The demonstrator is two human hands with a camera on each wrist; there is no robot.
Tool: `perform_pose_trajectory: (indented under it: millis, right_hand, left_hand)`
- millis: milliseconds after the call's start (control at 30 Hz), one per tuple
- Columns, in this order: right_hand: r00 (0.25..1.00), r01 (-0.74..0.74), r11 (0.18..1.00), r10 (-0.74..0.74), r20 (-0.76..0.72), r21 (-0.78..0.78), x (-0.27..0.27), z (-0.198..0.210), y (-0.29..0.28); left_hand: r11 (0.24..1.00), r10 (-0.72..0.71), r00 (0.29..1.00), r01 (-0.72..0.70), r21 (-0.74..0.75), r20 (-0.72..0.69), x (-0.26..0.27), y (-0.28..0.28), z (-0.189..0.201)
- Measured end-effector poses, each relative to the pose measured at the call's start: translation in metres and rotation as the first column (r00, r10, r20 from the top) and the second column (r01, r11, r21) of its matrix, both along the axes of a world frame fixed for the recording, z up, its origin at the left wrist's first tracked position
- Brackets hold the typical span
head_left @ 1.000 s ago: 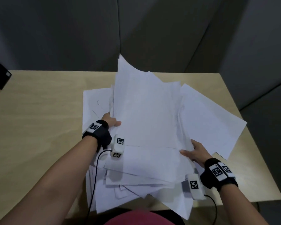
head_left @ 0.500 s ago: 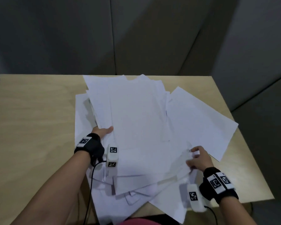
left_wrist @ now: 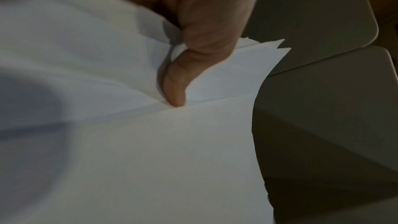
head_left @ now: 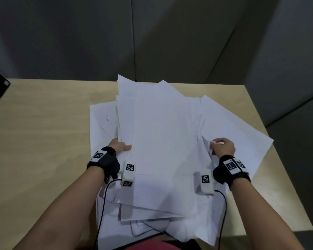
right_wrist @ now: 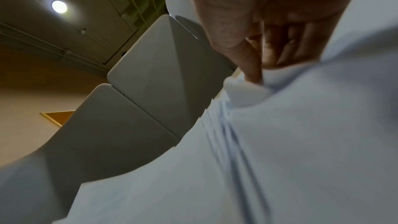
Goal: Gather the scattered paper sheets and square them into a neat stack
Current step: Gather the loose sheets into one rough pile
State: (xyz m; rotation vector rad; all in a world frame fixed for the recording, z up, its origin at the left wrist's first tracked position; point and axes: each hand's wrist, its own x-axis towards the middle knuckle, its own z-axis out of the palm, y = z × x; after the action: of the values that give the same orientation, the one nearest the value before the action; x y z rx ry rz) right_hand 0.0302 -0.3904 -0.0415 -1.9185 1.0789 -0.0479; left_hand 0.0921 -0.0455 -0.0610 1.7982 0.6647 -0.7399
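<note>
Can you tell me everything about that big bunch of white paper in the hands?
The paper bunch is many plain white sheets, fanned unevenly with corners poking out. It is tilted up off the wooden table. The left hand grips its left edge, the right hand pinches its crumpled right edge. More loose sheets lie beneath.

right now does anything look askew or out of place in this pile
Yes. The paper sheets are fanned at different angles, corners jutting out. Some overhang the table at its near edge. Both hands, left and right, grip the bundle's sides.
</note>
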Motion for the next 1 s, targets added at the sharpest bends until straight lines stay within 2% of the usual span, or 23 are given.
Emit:
perform_pose_trajectory:
  millis: [67, 133, 167, 233, 300, 367, 433, 500, 633, 733, 833, 900, 1000]
  right_hand:
    - [0.997, 0.077, 0.996, -0.078, 0.004, 0.048, -0.011, 0.002, -0.019]
    - [0.994, 0.105, 0.981, -0.103, -0.025, 0.162, -0.03, -0.003, -0.031]
    - [0.995, 0.096, 0.975, -0.092, -0.026, 0.201, -0.04, -0.006, -0.032]
    - [0.999, 0.052, 0.977, -0.047, -0.026, 0.207, -0.055, -0.014, -0.029]
    - [0.999, 0.013, 0.98, -0.004, -0.047, 0.198, -0.062, -0.024, -0.024]
    - [0.998, 0.05, 0.976, -0.04, -0.051, 0.212, -0.064, -0.027, -0.02]
    - [0.991, 0.134, 0.956, -0.129, -0.037, 0.261, -0.062, -0.026, -0.017]
    - [0.989, 0.15, 0.947, -0.147, -0.03, 0.284, -0.058, -0.025, -0.012]
    - [0.997, 0.072, 0.982, -0.065, -0.048, 0.176, -0.049, -0.025, 0.001]
    - [0.988, 0.144, 0.978, -0.134, -0.073, 0.154, -0.041, -0.024, -0.005]
    - [0.991, 0.125, 0.986, -0.119, -0.062, 0.108, -0.025, -0.015, -0.011]
    - [0.996, 0.08, 0.988, -0.075, -0.047, 0.135, -0.011, -0.016, -0.009]
    - [0.995, -0.062, 0.989, 0.071, -0.064, 0.134, 0.01, -0.018, 0.002]
  left_hand:
    - [1.0, -0.004, 1.0, 0.004, 0.007, -0.028, 0.002, 0.003, -0.002]
    - [1.0, -0.006, 0.997, 0.004, -0.023, -0.076, 0.007, 0.011, -0.011]
    - [0.999, 0.001, 0.996, -0.005, -0.047, -0.087, 0.012, 0.017, -0.025]
    - [0.996, 0.008, 0.991, -0.019, -0.084, -0.133, 0.03, 0.035, -0.082]
    - [0.995, 0.006, 0.989, -0.021, -0.1, -0.151, 0.039, 0.042, -0.104]
    - [0.993, 0.028, 0.988, -0.044, -0.106, -0.149, 0.033, 0.034, -0.08]
    - [0.991, 0.068, 0.993, -0.078, -0.106, -0.092, 0.013, 0.013, -0.015]
    - [0.994, 0.045, 0.998, -0.048, -0.095, -0.034, 0.002, -0.002, 0.018]
    - [1.0, -0.015, 0.999, 0.014, 0.008, 0.041, 0.001, -0.012, 0.028]
    - [0.992, -0.097, 0.995, 0.095, 0.086, 0.017, 0.002, -0.012, 0.03]
    - [0.983, -0.132, 0.991, 0.133, 0.124, -0.021, 0.002, -0.002, 0.03]
    - [0.989, -0.128, 0.989, 0.132, 0.066, -0.069, 0.003, 0.004, 0.025]
    - [0.996, -0.071, 0.99, 0.063, -0.067, -0.122, 0.004, 0.005, 0.024]
